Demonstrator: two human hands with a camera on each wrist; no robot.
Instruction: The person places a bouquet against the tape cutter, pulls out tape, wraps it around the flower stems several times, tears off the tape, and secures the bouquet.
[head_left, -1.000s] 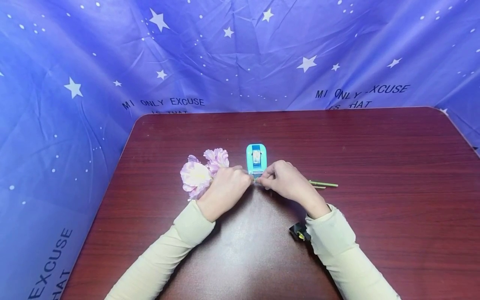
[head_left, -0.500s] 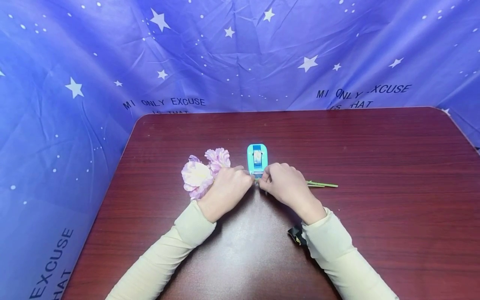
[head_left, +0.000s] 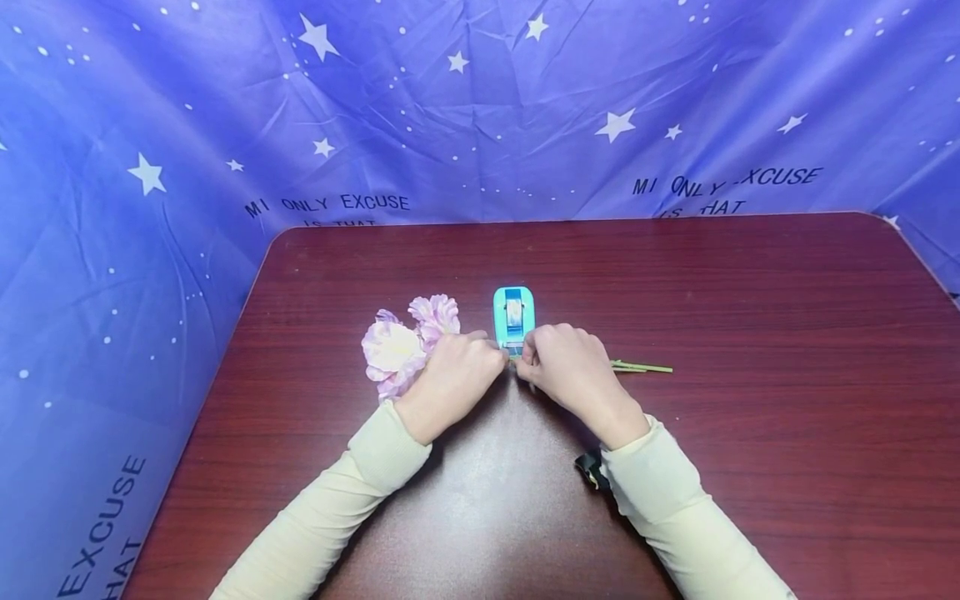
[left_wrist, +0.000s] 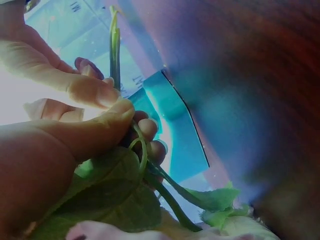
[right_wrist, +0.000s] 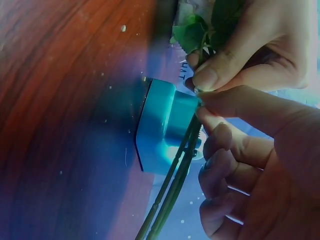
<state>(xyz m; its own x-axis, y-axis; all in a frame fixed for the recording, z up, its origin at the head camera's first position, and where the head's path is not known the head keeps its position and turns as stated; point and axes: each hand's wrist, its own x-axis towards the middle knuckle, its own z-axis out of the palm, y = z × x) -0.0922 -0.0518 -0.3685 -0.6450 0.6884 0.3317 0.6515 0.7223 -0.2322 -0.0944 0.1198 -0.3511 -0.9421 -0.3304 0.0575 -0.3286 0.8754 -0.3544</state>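
Pink-white artificial flowers [head_left: 393, 350] lie left of my left hand [head_left: 453, 379], which pinches their green stems [right_wrist: 175, 185] just below the leaves [left_wrist: 110, 195]. Thumb against fingers, my right hand [head_left: 573, 371] pinches the same stems right beside the left thumb. Its other fingers curl loosely in the right wrist view. A small shiny bit shows at the pinched spot, too small to tell what it is. The stem ends [head_left: 648, 368] stick out to the right, past the right hand. Just beyond both hands stands a light-blue tape dispenser [head_left: 529, 321], holding a roll of tape.
A small black object [head_left: 588, 469] with a bit of yellow lies by the right sleeve, which partly covers it. The dark red wooden table [head_left: 787, 333] reaches back to a blue star-printed curtain [head_left: 480, 108].
My right hand has turned over slightly at the stems, and its wrist has shifted a little left. The stem ends now lie closer together. The left hand has stayed in place.
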